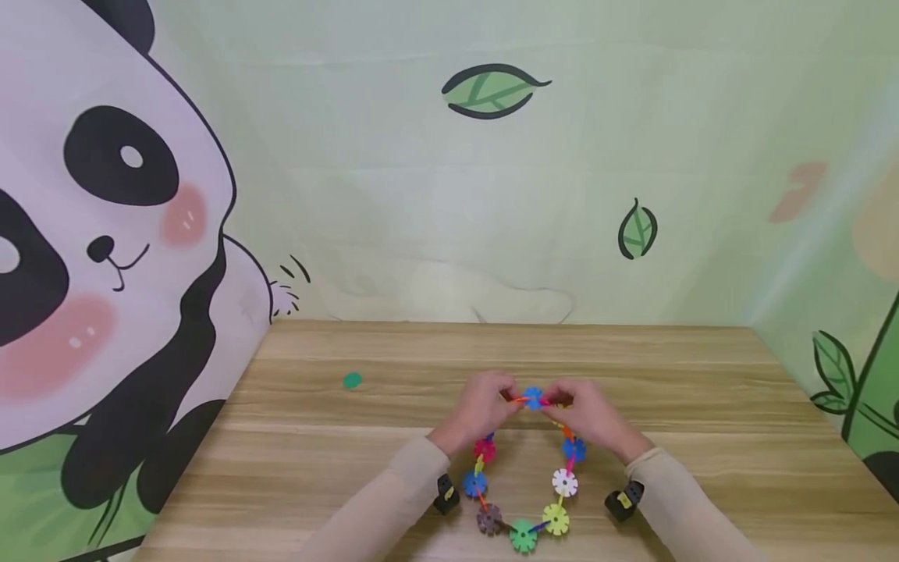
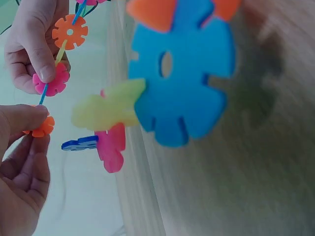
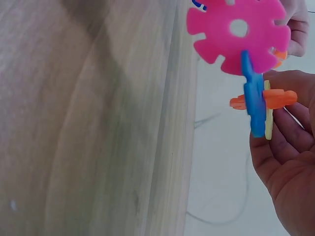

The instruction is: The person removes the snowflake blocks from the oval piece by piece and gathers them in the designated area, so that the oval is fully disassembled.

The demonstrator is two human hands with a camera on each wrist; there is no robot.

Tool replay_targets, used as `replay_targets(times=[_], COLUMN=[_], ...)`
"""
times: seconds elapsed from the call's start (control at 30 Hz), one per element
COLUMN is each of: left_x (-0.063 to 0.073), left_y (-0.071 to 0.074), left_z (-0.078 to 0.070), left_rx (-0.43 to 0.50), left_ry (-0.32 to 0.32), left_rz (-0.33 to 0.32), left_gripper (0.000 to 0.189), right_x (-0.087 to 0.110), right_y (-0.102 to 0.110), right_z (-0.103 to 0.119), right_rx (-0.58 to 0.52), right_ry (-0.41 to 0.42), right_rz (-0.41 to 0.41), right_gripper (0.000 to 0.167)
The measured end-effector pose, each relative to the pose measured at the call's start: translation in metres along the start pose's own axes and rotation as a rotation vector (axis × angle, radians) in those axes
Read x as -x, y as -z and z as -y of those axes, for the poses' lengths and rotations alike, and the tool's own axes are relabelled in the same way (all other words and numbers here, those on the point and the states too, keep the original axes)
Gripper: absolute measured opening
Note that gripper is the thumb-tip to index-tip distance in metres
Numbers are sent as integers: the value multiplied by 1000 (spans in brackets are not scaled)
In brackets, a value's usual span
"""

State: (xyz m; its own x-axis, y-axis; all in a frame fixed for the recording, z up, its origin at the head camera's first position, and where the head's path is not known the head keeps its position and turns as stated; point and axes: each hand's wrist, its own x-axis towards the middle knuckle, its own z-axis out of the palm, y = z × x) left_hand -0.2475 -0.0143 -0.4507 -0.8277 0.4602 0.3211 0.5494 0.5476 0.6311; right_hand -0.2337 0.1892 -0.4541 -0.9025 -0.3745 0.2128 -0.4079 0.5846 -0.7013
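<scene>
A loop-shaped chain of notched plastic discs [image 1: 523, 536] in several colours hangs between my two hands and curves toward the front of the table. My left hand [image 1: 485, 404] pinches an orange disc [image 2: 41, 127] between thumb and fingers. Opposite it, my right hand [image 1: 588, 412] pinches a pink disc [image 2: 53, 78]. A blue disc [image 1: 533, 398] joins these two, seen nearly edge-on in the left wrist view. Beneath the left hand, a large blue disc [image 2: 182, 83] and a yellow disc [image 2: 108, 105] show close up. In the right wrist view, a pink disc [image 3: 239, 29] slots into a blue one [image 3: 254, 105].
A single green disc [image 1: 353, 380] lies at the back left of the wooden table [image 1: 302, 437]. Behind the table hangs a pale green backdrop [image 1: 379, 179] with a panda and leaves. Black wrist cameras [image 1: 445, 496] sit at both sleeves.
</scene>
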Motion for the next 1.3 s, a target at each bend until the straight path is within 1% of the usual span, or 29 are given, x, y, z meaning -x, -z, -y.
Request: replay_targets(times=[0.13, 0.23, 0.3, 0.4, 0.47, 0.5, 0.57, 0.67, 0.73, 0.83, 0.87, 0.93, 1.0, 1.1, 1.2, 1.3], left_x=[0, 1, 1, 2, 2, 3, 3, 5, 8, 14, 16, 20, 23, 29, 34, 38], left_y=[1, 1, 1, 2, 3, 3, 5, 11, 17, 27, 30, 36, 41, 48, 54, 61], left_z=[0, 0, 0, 2, 4, 5, 9, 18, 25, 37, 42, 51, 59, 71, 82, 90], left_rx=[-56, -84, -79, -54, -13, 19, 78, 166, 199, 214, 209, 212, 218, 251, 244, 233], left_ry=[-42, -60, -63, -51, -26, -3, 35, 107, 133, 158, 158, 161, 169, 208, 255, 293], left_rz=[1, -12, -21, -28, -25, -25, -39, -82, -120, -159, -173, -187, -188, -171, -169, -182], left_gripper=[10, 8, 5, 4, 4, 3, 2, 4, 5, 6, 7, 10, 13, 16, 14, 13], right_x=[0, -1, -1, -2, -2, -2, -1, -1, 0, 3, 4, 5, 7, 9, 10, 11], right_y=[0, 1, 1, 1, 1, 1, 3, 4, 5, 6, 6, 7, 8, 9, 10, 11], right_z=[1, 2, 2, 1, 0, -1, -2, -2, -3, -6, -8, -10, -13, -14, -14, -13], right_rx=[-1, -3, -5, 0, 8, 14, 27, 41, 45, 44, 41, 42, 45, 48, 48, 46], right_ry=[17, 22, 21, -3, -18, -25, -25, -4, 28, 56, 63, 55, 54, 47, 37, 31], right_rz=[1, 3, 6, -3, -12, -18, -25, -24, -24, -22, -23, -20, -15, -5, -2, -1], right_gripper=[5, 4, 4, 5, 5, 5, 5, 4, 4, 5, 5, 5, 5, 6, 5, 5])
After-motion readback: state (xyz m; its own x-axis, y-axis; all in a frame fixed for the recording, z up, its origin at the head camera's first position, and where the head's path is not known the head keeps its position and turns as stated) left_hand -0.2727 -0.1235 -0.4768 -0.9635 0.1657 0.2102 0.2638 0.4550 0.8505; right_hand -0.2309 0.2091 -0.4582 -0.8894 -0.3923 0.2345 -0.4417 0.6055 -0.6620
